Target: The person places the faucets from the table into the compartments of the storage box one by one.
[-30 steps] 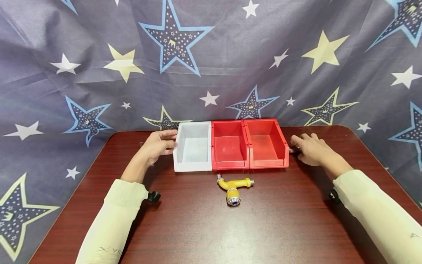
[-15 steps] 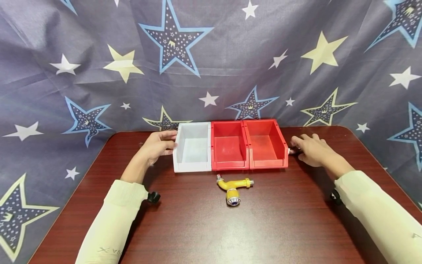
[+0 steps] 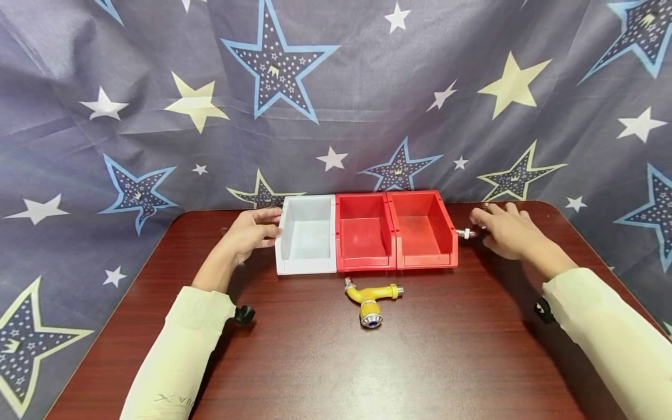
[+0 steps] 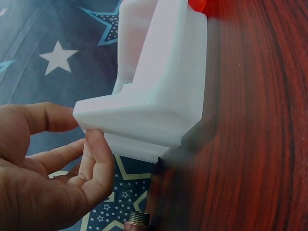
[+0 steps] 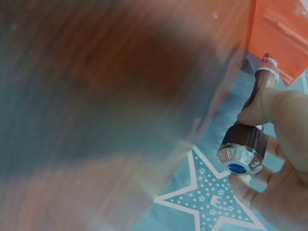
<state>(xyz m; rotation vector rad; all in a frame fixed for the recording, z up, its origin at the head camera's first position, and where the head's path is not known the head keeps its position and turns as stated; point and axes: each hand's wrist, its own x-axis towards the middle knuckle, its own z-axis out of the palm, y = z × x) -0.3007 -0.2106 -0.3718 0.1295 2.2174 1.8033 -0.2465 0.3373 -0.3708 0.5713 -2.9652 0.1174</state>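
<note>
My left hand [image 3: 253, 234] touches the outer left side of the white bin [image 3: 307, 266] with its fingertips, the fingers loosely bent, as the left wrist view also shows. Right of the red bins [image 3: 365, 263], my right hand [image 3: 510, 234] holds a dark brown faucet. In the right wrist view the thumb lies across the faucet [image 5: 245, 136], with fingers behind it; its silver end points at the orange-red bin [image 5: 276, 41]. A yellow faucet [image 3: 371, 293] lies in front of the bins.
Three bins stand side by side near the back edge of the brown table [image 3: 446, 361], close to a starry curtain [image 3: 336, 134]. A threaded metal end [image 4: 138, 219] shows below my left hand in the left wrist view.
My right hand has shifted slightly to the right and back, and more of the brown faucet's silver end shows beside the red bin. My left hand has stayed at the white bin.
</note>
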